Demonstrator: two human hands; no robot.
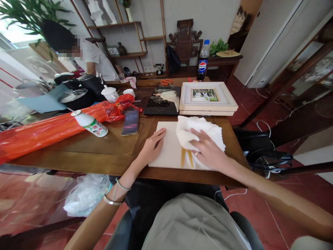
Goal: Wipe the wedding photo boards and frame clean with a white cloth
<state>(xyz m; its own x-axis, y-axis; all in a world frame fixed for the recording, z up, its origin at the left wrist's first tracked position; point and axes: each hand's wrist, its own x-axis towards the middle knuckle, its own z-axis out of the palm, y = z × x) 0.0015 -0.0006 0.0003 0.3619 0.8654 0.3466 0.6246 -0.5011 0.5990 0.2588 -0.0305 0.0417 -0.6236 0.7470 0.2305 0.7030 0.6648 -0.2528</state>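
Note:
A flat off-white panel (166, 149) lies on the wooden table in front of me. My left hand (152, 147) rests along the panel's left side, fingers stretched out and holding nothing. My right hand (206, 149) grips a crumpled white cloth (201, 126), pressed down over the panel's right part. Two narrow tan strips (187, 158) show on the panel just below the cloth; their upper ends are hidden. Behind the panel stand stacked pale picture frames (226, 99), the top one holding a small photo (205, 94). Left of them lies a dark photo print (163, 100).
Orange plastic wrapping (52, 135) stretches across the left, with a white bottle (90, 123) and a phone (130, 121) close by. Orange-handled scissors (166, 82) and a cola bottle (203, 62) stand at the back. Another person (96, 57) is at the far left.

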